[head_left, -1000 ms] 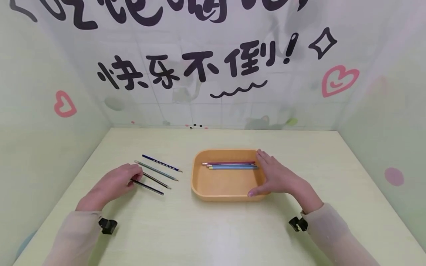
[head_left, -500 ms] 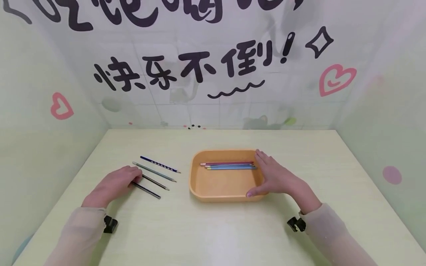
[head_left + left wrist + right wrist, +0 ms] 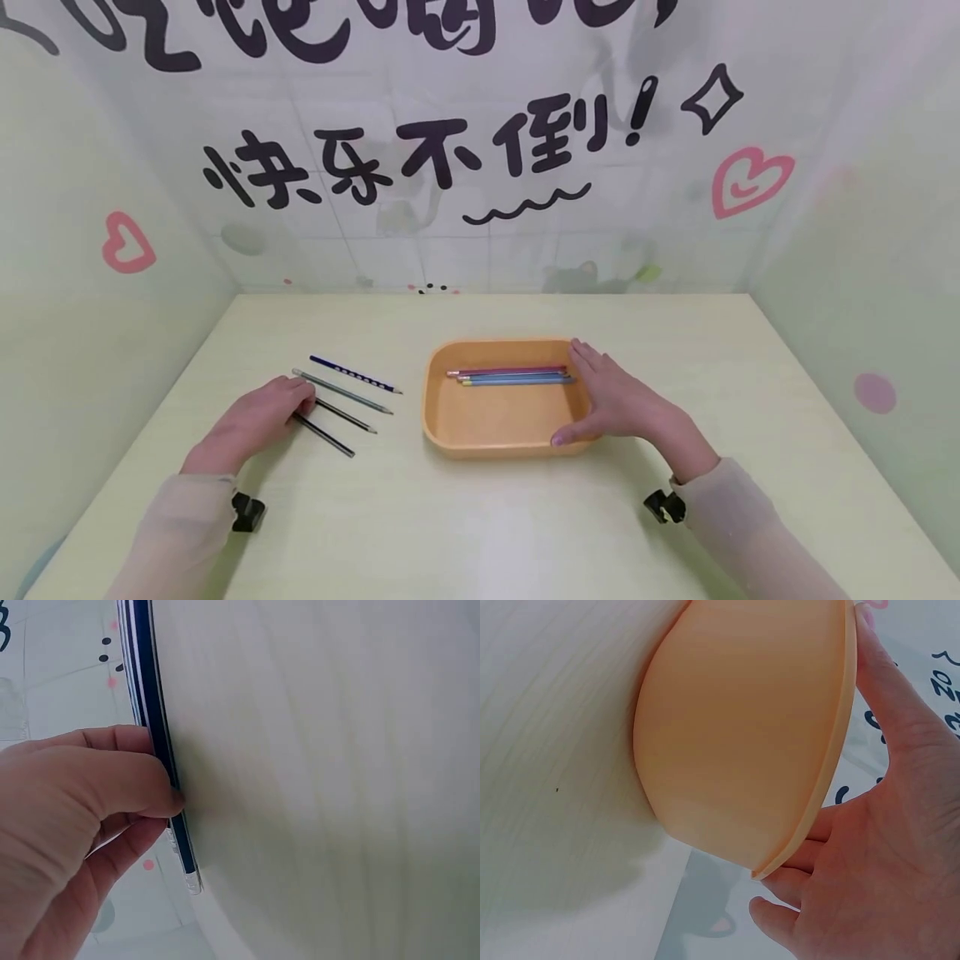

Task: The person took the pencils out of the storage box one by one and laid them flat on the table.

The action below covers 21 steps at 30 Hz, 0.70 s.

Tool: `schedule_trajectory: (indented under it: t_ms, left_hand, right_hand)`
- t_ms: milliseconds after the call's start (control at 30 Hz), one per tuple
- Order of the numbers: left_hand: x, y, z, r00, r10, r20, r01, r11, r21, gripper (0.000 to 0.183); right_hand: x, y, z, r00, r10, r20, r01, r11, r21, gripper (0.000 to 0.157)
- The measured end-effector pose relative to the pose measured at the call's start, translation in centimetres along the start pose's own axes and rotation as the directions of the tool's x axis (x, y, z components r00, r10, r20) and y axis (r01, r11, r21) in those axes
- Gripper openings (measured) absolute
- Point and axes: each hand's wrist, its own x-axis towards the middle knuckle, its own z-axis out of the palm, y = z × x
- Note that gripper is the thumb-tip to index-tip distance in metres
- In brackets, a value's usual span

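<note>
At the left of the table, my left hand (image 3: 262, 414) pinches a dark pencil (image 3: 326, 437) between thumb and fingers. In the left wrist view this dark blue pencil (image 3: 187, 851) shows its eraser end below the thumb. Beyond it lie a black pencil (image 3: 351, 418), a grey-green pencil (image 3: 352, 396) and a dark blue patterned pencil (image 3: 356, 376). My right hand (image 3: 626, 404) holds the right end of an orange tray (image 3: 495, 422), thumb on the near rim and fingers over the far corner. Inside the tray lie a red pencil (image 3: 510, 370) and blue pencils (image 3: 517, 382).
The pale table (image 3: 472, 517) runs back to a printed wall (image 3: 420, 242) with large dark lettering. Walls stand on both sides as well. Black clips (image 3: 665, 506) are on the sleeves near the wrists.
My left hand has shifted slightly, and the pinched pencil's free end has swung toward the near edge. The right hand stays on the tray. The head view has shifted a little.
</note>
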Motion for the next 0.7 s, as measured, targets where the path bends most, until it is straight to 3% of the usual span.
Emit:
schedule_trajectory:
  t_ms: [400, 700]
  left_hand:
    - [-0.7, 0.4, -0.9, 0.999, -0.032, 0.032, 0.036, 0.991, -0.131, 0.025]
    - [1.1, 1.9, -2.8, 0.999, -0.027, 0.018, 0.031, 0.954, -0.299, 0.023]
  right_hand:
    - [0.2, -0.2, 0.4, 1.0, 0.004, 0.024, -0.004, 1.0, -0.019, 0.131]
    - [0.4, 0.0, 0.3, 1.0, 0.008, 0.004, -0.008, 1.0, -0.009, 0.132]
